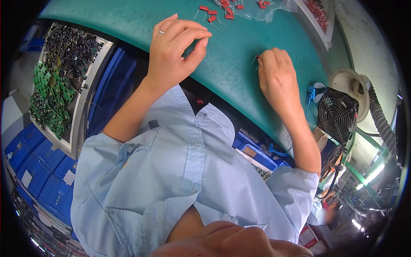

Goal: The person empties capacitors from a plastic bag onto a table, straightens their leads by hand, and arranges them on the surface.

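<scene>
My left hand, with a ring on one finger, is raised over the near edge of the green mat. Its thumb and index fingertips come together in a pinch; anything between them is too small to make out. Close beyond its fingertips lie loose red film capacitors with thin wire leads. My right hand is closed above the mat, farther right. From its fingertips a red film capacitor sticks out partly, its leads pointing left; the fingers hide the rest.
The green mat covers the bench. At the top, a clear plastic bag lies by more red capacitors, beside a tray of red parts. A black fan stands right. A tray of circuit boards and blue bins are left.
</scene>
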{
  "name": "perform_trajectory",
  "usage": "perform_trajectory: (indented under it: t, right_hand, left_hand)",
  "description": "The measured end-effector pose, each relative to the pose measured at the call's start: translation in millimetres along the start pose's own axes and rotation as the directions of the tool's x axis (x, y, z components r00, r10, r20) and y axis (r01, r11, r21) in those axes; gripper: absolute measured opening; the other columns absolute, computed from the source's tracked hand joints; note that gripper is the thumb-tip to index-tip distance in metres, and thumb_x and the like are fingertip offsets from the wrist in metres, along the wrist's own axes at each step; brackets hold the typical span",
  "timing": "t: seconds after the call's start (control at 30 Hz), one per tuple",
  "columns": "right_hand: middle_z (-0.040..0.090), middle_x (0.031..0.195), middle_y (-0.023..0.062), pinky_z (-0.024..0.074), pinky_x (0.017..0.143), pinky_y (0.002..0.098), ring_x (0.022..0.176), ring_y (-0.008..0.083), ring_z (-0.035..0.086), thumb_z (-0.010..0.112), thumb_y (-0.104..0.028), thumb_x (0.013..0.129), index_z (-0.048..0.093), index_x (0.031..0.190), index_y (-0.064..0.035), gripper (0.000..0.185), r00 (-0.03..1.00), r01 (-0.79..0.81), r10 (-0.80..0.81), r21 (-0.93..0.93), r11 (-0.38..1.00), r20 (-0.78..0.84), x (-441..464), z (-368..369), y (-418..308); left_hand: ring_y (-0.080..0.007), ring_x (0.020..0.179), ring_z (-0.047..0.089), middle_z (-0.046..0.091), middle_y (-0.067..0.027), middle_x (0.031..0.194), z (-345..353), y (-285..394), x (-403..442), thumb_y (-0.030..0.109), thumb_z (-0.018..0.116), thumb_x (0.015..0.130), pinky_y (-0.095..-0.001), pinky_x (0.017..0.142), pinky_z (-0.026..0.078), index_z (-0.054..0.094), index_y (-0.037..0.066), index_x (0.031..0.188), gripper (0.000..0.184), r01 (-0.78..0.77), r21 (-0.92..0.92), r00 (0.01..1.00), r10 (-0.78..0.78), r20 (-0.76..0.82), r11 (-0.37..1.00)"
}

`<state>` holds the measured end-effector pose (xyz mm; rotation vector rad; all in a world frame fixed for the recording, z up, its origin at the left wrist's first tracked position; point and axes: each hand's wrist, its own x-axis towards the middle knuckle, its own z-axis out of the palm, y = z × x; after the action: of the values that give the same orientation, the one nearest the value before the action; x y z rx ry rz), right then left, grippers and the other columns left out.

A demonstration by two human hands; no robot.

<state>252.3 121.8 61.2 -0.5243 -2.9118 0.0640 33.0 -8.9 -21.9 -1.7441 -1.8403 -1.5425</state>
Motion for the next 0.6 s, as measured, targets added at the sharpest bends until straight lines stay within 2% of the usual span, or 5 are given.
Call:
perform_trajectory:
  t: [0.23, 0.37, 0.47, 0.57, 0.6]
  right_hand:
    - [0.065, 0.084, 0.0162, 0.0523, 0.071, 0.0386, 0.077, 0.0294, 0.064, 0.069, -0.006, 0.088, 0.065, 0.09, 0.0025, 0.009, 0.973, -0.183, 0.222, 0.355, 0.917, -0.07, 12.1, -20.0, 36.7]
    - [0.071, 0.078, 0.0086, 0.0521, 0.066, 0.0305, 0.069, 0.0141, 0.065, 0.07, -0.012, 0.09, 0.069, 0.093, 0.001, 0.013, 0.753, -0.395, 0.539, 0.395, 0.829, -0.378, 57.9, -52.6, 121.4]
    - [0.07, 0.083, 0.0118, 0.052, 0.068, 0.033, 0.072, 0.0192, 0.065, 0.068, -0.015, 0.091, 0.065, 0.109, 0.0013, 0.025, 0.499, -0.275, 0.566, 0.5, 0.822, -0.656, 69.4, -3.7, 199.4]
    - [0.063, 0.086, 0.014, 0.0514, 0.074, 0.0385, 0.078, 0.029, 0.063, 0.064, -0.008, 0.089, 0.064, 0.105, -0.0009, 0.018, 0.511, -0.33, 0.426, 0.287, 0.899, -0.746, 53.6, 59.9, 195.0]
    - [0.064, 0.086, 0.0161, 0.0521, 0.074, 0.0416, 0.079, 0.031, 0.065, 0.063, -0.007, 0.088, 0.065, 0.102, -0.0018, 0.015, 0.401, -0.223, 0.483, 0.429, 0.875, -0.778, 61.0, 48.3, 181.1]
  left_hand:
    - [-0.0201, 0.096, 0.064, 0.07, 0.0011, 0.099, -5.6, 8.1, 5.4, 0.01, 0.072, 0.085, -0.0488, 0.107, 0.043, 0.072, 0.011, 0.094, 0.009, 0.01, 0.018, 1.0, -0.011, 0.012, 1.0]
    - [-0.0233, 0.099, 0.064, 0.069, -0.0019, 0.099, -8.1, 14.5, 7.3, 0.009, 0.071, 0.084, -0.0501, 0.108, 0.042, 0.071, 0.009, 0.096, 0.011, 0.029, 0.024, 0.999, -0.03, 0.023, 0.999]
    - [-0.0256, 0.102, 0.063, 0.068, -0.0033, 0.1, -8.9, 14.8, 7.0, 0.008, 0.071, 0.085, -0.0508, 0.107, 0.042, 0.07, 0.009, 0.097, 0.012, 0.018, 0.013, 1.0, -0.019, 0.025, 1.0]
    - [-0.0272, 0.102, 0.062, 0.068, -0.0038, 0.1, -8.9, 16.1, 6.0, 0.008, 0.07, 0.084, -0.0517, 0.107, 0.042, 0.07, 0.009, 0.096, 0.012, 0.018, 0.001, 1.0, -0.018, 0.009, 1.0]
    - [-0.0277, 0.102, 0.063, 0.068, -0.0046, 0.099, -10.3, 18.0, 9.5, 0.007, 0.07, 0.084, -0.0516, 0.106, 0.043, 0.07, 0.008, 0.096, 0.011, 0.014, 0.003, 1.0, -0.014, 0.003, 1.0]
